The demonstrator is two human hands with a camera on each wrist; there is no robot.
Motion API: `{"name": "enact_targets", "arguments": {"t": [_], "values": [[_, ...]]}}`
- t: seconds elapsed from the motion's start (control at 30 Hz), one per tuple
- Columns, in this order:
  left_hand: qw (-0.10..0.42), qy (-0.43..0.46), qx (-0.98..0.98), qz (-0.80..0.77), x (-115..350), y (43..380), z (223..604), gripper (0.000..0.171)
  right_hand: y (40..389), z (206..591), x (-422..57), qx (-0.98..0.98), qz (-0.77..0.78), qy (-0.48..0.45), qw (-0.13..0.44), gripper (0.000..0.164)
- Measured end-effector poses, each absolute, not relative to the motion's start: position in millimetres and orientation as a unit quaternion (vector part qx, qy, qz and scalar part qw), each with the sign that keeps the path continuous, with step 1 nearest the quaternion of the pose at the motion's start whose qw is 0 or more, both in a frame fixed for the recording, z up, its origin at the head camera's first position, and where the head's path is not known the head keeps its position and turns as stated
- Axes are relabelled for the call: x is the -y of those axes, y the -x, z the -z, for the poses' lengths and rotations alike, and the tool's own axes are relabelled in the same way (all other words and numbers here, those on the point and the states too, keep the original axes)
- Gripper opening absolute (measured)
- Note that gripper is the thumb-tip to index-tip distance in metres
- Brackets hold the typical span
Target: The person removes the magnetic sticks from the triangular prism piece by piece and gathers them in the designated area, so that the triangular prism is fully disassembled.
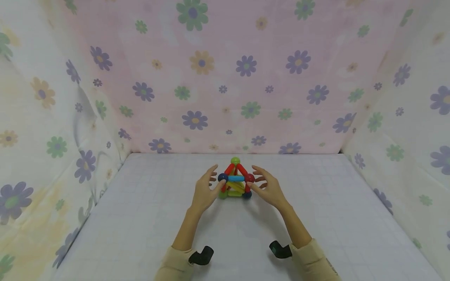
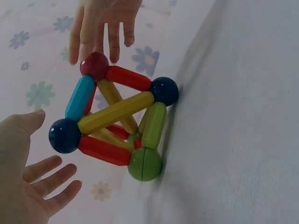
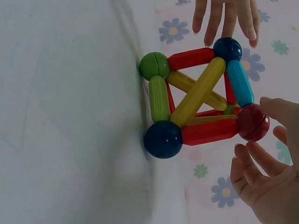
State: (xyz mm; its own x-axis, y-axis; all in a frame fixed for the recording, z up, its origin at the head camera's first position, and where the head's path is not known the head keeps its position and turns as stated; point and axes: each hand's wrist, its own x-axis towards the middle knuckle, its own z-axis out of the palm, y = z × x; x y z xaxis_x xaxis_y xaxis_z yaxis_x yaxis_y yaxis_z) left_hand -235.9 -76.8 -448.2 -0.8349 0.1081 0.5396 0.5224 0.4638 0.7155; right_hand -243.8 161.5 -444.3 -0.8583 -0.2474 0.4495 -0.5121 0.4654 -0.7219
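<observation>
A small frame of coloured magnetic sticks and balls stands on the white surface, between both hands. At its front top a light blue stick (image 1: 236, 178) joins a dark blue ball (image 2: 65, 136) to a red ball (image 3: 253, 122). A yellow stick (image 3: 198, 92) runs diagonally across the front face, above a green stick (image 2: 154, 125) at the bottom. My left hand (image 1: 204, 193) is beside the dark blue ball, fingers spread and apart from it. My right hand (image 1: 272, 190) curves loosely by the red ball, its thumb touching or very near it. Neither hand grips anything.
A white cloth-covered table (image 1: 147, 218) lies under the frame. Flower-patterned cloth walls (image 1: 225, 74) stand at the back and both sides. Black curved pieces (image 1: 202, 256) stick out from both sleeve cuffs. Highest on the frame is a light green ball (image 1: 235, 160).
</observation>
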Motion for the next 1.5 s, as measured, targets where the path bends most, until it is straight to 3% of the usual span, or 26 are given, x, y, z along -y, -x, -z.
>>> {"name": "enact_targets", "arguments": {"t": [0.37, 0.6, 0.9, 1.2, 1.5], "values": [[0.19, 0.192, 0.824, 0.497, 60.2, 241.7, 446.5, 0.026, 228.5, 425.9, -140.4, 0.815, -0.49, -0.251, 0.182, 0.032], [0.176, 0.194, 0.839, 0.478, 56.8, 241.1, 444.3, 0.02, 244.0, 451.0, -140.8, 0.816, -0.472, -0.261, 0.207, 0.031], [0.132, 0.204, 0.851, 0.465, 57.6, 238.3, 445.6, 0.021, 242.6, 449.3, -140.8, 0.835, -0.446, -0.255, 0.198, 0.029], [0.135, 0.208, 0.852, 0.462, 58.9, 238.1, 449.8, 0.021, 240.1, 446.2, -138.4, 0.841, -0.437, -0.239, 0.21, 0.025], [0.111, 0.199, 0.85, 0.476, 59.9, 237.3, 448.0, 0.018, 240.8, 445.6, -142.2, 0.851, -0.444, -0.216, 0.181, 0.027]]}}
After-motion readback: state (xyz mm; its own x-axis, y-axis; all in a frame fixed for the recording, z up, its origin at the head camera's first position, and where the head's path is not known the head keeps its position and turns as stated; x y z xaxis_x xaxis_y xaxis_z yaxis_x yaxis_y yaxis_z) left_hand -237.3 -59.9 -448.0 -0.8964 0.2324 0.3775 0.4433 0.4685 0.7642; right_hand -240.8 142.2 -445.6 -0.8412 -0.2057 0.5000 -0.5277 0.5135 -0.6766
